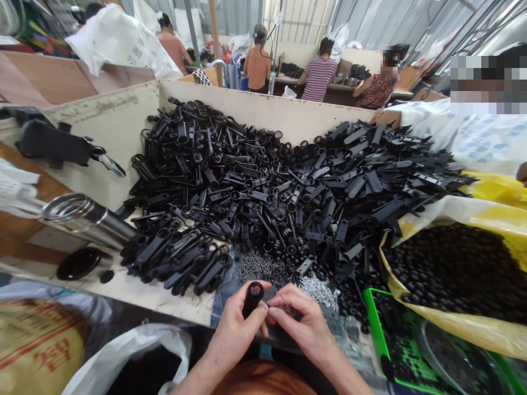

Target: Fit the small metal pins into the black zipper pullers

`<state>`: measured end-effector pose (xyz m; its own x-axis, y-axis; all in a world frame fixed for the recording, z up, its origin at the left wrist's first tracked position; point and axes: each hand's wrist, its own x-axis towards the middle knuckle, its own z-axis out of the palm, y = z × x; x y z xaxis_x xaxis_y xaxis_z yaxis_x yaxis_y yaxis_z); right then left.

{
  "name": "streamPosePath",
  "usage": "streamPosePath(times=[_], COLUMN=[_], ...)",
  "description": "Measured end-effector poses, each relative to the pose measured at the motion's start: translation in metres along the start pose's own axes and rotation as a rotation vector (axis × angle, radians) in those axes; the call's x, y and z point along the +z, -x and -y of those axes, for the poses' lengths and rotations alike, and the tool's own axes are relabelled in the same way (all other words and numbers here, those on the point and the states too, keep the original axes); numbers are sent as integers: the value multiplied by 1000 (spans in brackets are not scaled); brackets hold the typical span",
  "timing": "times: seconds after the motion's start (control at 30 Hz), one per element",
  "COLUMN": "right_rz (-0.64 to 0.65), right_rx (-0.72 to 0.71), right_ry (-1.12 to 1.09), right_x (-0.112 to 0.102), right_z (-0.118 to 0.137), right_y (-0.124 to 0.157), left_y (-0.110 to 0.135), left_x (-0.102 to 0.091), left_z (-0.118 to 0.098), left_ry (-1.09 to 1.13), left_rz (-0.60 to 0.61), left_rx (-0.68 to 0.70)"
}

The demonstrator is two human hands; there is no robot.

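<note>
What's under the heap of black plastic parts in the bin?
At the near edge of the heap of black plastic parts, the pale bin floor shows, and small silver screws lie beside the heap. Further in, the parts cover whatever is beneath, so it cannot be seen.

Whatever my right hand (300, 329) pinches is hidden by its fingers; at 4 o'clock the green tray (375, 334) runs off the bottom edge.

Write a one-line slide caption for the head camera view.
Left hand grips a black plastic part, right hand beside it, before a bin heaped with black pieces.
</note>
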<state>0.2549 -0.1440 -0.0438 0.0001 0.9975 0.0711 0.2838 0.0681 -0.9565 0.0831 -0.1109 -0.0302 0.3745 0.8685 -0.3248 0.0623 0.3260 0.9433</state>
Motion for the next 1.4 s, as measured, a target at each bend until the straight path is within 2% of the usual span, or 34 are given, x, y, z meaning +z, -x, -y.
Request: streamPosePath(times=[0.3, 0.5, 0.63, 0.73, 0.87, 0.97, 1.1, 1.23, 1.4], right_rz=[80, -27, -90, -45, 52, 82, 87, 66, 6], right_rx=[6, -29, -66, -157, -274, -309, -289, -239, -333], right_ry=[71, 126, 158, 221, 360, 459, 478, 488, 654], right_x=[-16, -17, -21, -23, -20, -19, -18, -15, -7], right_z=[-4, -5, -1, 3, 4, 3, 3, 5, 4], right_y=[1, 3, 0, -5, -10, -13, -14, -12, -6], left_y=[-11, -13, -6, 0, 3, 3, 1, 0, 1], left_x=[18, 24, 18, 14, 13, 14, 14, 15, 16], left_z=[-5, -1, -4, -6, 0, 9, 14, 3, -12], left_ry=[139, 278, 396, 444, 464, 409, 323, 280, 240], left_rz=[-29, -26, 74, 104, 21, -28, -85, -36, -41], left_rx=[-185, -253, -307, -349, -415, -392, -326, -273, -276])
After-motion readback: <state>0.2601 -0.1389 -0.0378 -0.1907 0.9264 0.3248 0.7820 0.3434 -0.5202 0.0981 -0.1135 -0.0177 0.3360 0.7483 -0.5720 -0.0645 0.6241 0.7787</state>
